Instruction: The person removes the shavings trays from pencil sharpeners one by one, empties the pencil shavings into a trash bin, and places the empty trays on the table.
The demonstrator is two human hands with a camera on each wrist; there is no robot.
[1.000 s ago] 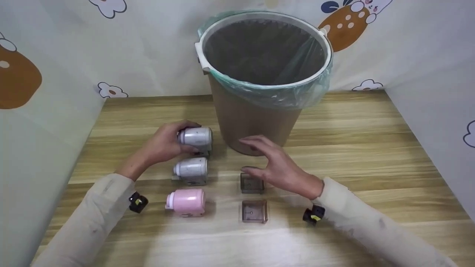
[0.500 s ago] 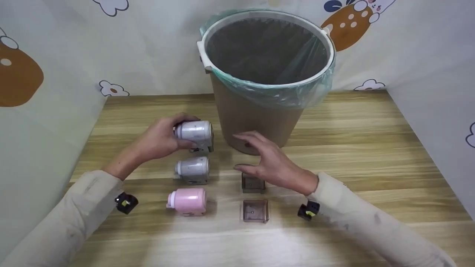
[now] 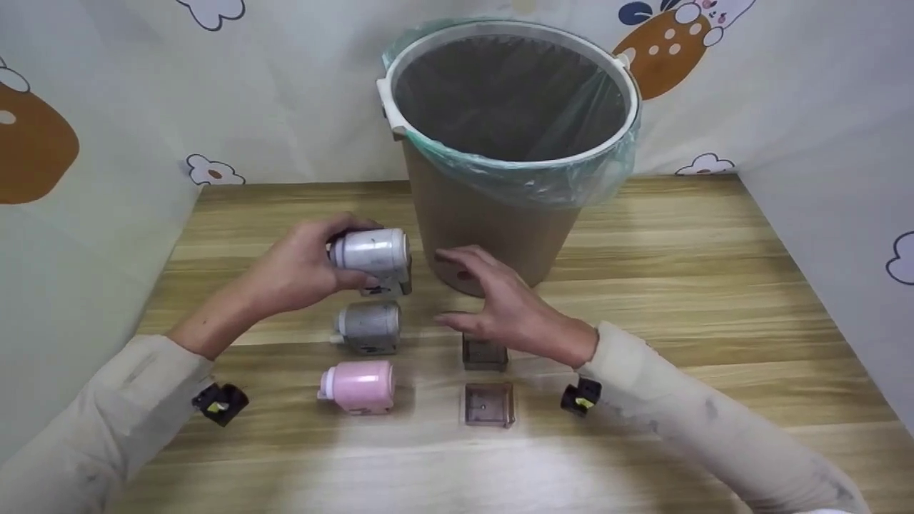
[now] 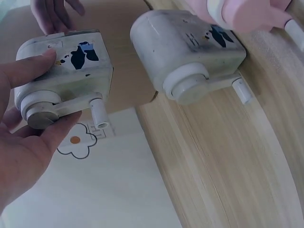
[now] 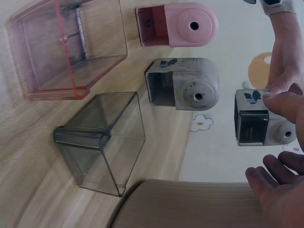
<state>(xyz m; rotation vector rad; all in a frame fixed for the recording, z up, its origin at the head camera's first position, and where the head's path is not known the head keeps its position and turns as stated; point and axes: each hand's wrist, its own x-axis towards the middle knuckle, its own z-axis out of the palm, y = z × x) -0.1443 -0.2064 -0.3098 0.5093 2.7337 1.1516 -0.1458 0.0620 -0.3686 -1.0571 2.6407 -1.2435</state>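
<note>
My left hand [image 3: 296, 275] grips a grey hand-crank pencil sharpener [image 3: 371, 250] by its sides, raised over the table, thumb on its printed face. Its crank [image 4: 99, 113] points back toward the wrist. A dark see-through shavings drawer [image 5: 253, 127] sits in its front. My right hand [image 3: 510, 307] hovers to the right, fingers apart and holding nothing; its fingertips point toward that sharpener. Just in front, a second grey sharpener [image 3: 370, 328] and a pink sharpener [image 3: 363, 385] lie on the table, each with an empty drawer slot.
A smoky shavings drawer [image 3: 485, 355], partly under my right hand, and a pinkish drawer [image 3: 489, 405] lie on the wooden table [image 3: 678, 285]. Behind my hands stands a tall brown bin [image 3: 493, 214] with a green liner bag. Printed cloth walls [image 3: 300, 93] enclose the table.
The left hand has lifted the grey sharpener higher, slightly toward the back and left. My right hand has moved left toward it, fingers still spread. Other sharpeners and loose drawers stay put.
</note>
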